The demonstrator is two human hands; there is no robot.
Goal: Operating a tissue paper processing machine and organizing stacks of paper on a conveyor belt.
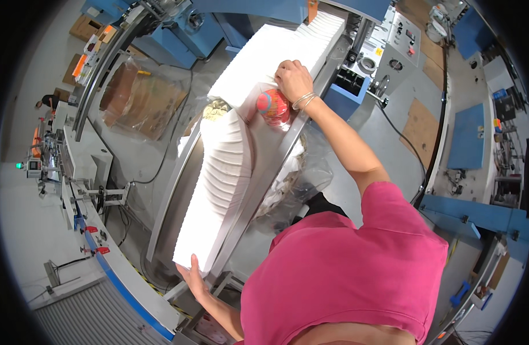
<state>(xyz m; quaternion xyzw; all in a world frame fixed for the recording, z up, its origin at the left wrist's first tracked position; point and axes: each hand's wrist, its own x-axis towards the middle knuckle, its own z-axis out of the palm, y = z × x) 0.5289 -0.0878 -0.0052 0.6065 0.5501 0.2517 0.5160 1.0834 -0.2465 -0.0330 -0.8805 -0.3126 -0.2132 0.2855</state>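
Note:
A long row of thin white sheets (210,195), packed face to face and fanned in a curve, lies in a sloping metal trough (267,155). At its near end my left hand (194,276) is closed round the end of the row, thumb on the near face. Farther up lies a second white stack (259,57) with ridged edges. My right hand (293,79) has its fingers curled against that stack's near right edge; the fingertips are partly hidden. Just below the right hand sits a rounded red object (274,108) with a blue round patch, its kind unclear.
A crumpled pale yellow bundle (216,109) sits between the two white stacks. Blue machinery (348,95) with a control panel (402,40) borders the trough's far right. Clear plastic bags (287,178) hang beside the trough. Plastic-wrapped cardboard (141,100) lies on the left floor.

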